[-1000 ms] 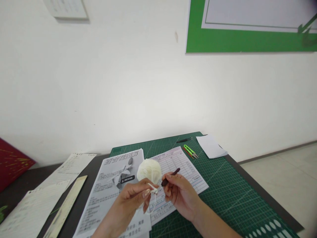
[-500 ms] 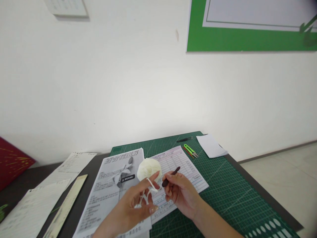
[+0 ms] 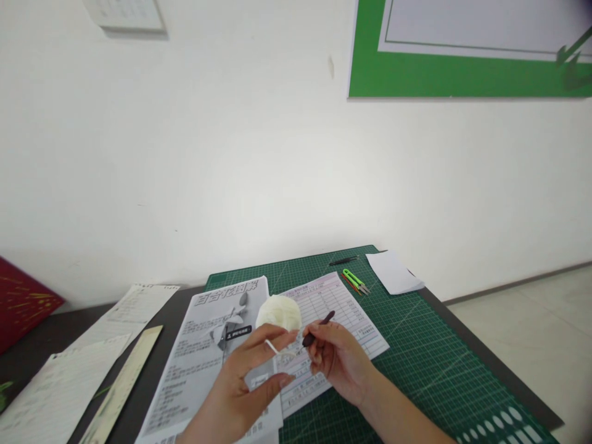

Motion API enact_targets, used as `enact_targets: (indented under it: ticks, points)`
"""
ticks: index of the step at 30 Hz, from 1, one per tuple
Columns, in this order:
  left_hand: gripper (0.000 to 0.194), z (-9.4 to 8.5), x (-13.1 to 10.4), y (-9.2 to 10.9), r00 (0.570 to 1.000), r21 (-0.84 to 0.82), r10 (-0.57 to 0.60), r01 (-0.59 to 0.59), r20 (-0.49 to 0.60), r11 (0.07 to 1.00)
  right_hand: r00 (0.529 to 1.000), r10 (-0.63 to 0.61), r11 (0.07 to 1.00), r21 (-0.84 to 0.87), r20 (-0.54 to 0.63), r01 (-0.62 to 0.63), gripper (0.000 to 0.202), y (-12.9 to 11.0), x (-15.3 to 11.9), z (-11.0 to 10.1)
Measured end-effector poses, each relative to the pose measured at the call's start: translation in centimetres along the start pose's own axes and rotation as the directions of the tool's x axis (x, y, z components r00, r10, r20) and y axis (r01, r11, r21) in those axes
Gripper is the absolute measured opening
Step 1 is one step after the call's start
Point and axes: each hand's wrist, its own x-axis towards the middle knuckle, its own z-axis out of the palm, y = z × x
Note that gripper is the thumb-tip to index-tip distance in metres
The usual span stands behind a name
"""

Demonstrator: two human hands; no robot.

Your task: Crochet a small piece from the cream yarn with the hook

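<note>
One yarn strand (image 3: 272, 347) lies across the spread left hand (image 3: 234, 381), presumably for tension, with the yarn ball (image 3: 280, 311) at its one o'clock, while the right hand (image 3: 341, 359) grasps a brown-handled crochet hook (image 3: 319, 328) pen-fashion, apparently for fine control.

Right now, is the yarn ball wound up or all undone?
Wound up: the yarn ball looks round and plump, its strands bundled together. The left hand hides its lower edge.
</note>
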Motion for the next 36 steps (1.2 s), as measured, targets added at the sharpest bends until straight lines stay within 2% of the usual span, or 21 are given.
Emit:
enact_targets:
  ticks: [3, 9, 14, 19, 23, 28, 33, 36]
  points:
    - [0.037, 0.5, 0.3, 0.1, 0.997, -0.042, -0.056, 0.054, -0.056, 0.998, 1.0, 0.005, 1.0, 0.001, -0.009, -0.005, 0.016, 0.1, -0.1, 0.0]
    - [0.037, 1.6, 0.4, -0.5, 0.972, -0.237, -0.196, 0.161, -0.131, 0.958, 1.0, 0.016, 1.0, -0.005, -0.02, -0.016, 0.017, 0.1, -0.2, 0.2]
    - [0.049, 2.2, 0.6, -1.0, 0.955, -0.452, -0.275, 0.196, -0.115, 0.87, 1.0, -0.003, 1.0, -0.005, -0.024, 0.002, 0.017, 0.2, -0.2, 0.4]
    - [0.045, 2.6, 0.7, -0.3, 0.924, -0.622, -0.351, 0.188, -0.15, 0.76, 0.998, -0.048, 0.999, -0.001, -0.028, 0.048, 0.017, 0.1, -0.4, 0.7]
    - [0.039, 2.6, 0.8, -0.2, 0.908, -0.64, -0.394, 0.218, -0.144, 0.737, 0.997, -0.066, 0.998, -0.004, -0.029, 0.066, 0.017, 0.2, -0.5, 0.8]
    - [0.044, 2.9, 0.9, -0.4, 0.91, -0.631, -0.392, 0.226, -0.135, 0.742, 0.997, -0.061, 0.998, -0.01, -0.041, 0.06, 0.018, 0.5, -0.4, 0.7]
    - [0.058, 3.2, 0.7, -0.7, 0.925, -0.581, -0.344, 0.194, -0.159, 0.79, 0.995, -0.074, 0.997, -0.024, -0.06, 0.073, 0.018, 0.8, -0.3, 0.6]
    - [0.066, 3.4, 0.7, -0.6, 0.921, -0.601, -0.332, 0.149, -0.206, 0.785, 0.995, -0.082, 0.996, -0.03, -0.061, 0.08, 0.018, 0.9, -0.2, 0.6]
